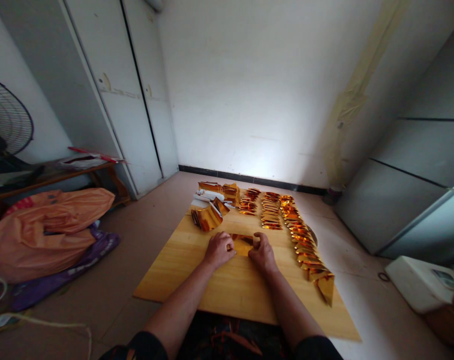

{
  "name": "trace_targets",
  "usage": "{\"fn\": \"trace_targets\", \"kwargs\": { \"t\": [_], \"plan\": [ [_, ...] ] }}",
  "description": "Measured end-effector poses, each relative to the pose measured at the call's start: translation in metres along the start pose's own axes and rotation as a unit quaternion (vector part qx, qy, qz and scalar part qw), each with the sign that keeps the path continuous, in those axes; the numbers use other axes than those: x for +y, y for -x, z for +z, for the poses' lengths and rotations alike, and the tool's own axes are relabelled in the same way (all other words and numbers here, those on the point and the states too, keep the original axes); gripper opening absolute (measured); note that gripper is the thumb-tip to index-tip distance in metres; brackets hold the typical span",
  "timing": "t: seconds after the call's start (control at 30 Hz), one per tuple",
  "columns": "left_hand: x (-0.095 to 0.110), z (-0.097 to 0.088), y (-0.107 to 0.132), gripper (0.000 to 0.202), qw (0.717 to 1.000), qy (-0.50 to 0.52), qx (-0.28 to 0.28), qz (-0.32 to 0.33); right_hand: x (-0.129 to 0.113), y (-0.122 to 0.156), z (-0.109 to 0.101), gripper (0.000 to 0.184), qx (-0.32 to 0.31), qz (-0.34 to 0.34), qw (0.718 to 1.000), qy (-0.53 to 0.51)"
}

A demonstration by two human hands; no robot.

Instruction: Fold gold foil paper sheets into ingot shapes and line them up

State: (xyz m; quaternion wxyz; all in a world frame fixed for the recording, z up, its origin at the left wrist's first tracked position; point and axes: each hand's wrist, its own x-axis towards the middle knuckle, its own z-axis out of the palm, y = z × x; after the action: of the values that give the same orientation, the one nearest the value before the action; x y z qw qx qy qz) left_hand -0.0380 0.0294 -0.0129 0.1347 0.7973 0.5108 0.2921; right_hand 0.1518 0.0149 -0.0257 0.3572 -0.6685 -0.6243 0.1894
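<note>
While the left hand curls almost closed on one end of a gold foil sheet, the right hand pinches the opposite end between thumb and bent fingers, so the sheet spans the gap between them. It sits low over the middle of the tabletop; whether its underside touches the wood is hard to tell. Between the left forearm and the left edge runs a broad stretch of plain wood, and another strip reaches the near-right corner. Beyond the hands, a loose gold stack fans out toward the far-left edge, near white paper. Farther right stand two short rows of folded gold pieces, and a long row follows the right edge nearly to the near corner. Around everything spreads a tiled floor, with an orange bag at left, a white box at right and a white wall ahead.
</note>
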Motion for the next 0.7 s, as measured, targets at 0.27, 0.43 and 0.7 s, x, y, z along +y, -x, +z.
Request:
{"fn": "trace_targets", "kwargs": {
  "t": [0.27,0.43,0.7],
  "plan": [
    [-0.0022,0.0028,-0.0002,0.052,0.999,0.015,0.030,-0.007,0.0037,-0.0021,-0.0017,0.033,-0.013,-0.062,0.998,0.022],
    [-0.0045,0.0055,0.0006,0.072,0.999,0.025,0.034,-0.005,0.0080,-0.0043,0.0001,0.022,-0.007,-0.093,0.994,0.052],
    [-0.0039,0.0034,0.0007,0.035,1.000,0.012,0.022,-0.004,0.0017,-0.0027,-0.0084,0.013,-0.053,-0.104,0.990,0.078]
  ]
}}
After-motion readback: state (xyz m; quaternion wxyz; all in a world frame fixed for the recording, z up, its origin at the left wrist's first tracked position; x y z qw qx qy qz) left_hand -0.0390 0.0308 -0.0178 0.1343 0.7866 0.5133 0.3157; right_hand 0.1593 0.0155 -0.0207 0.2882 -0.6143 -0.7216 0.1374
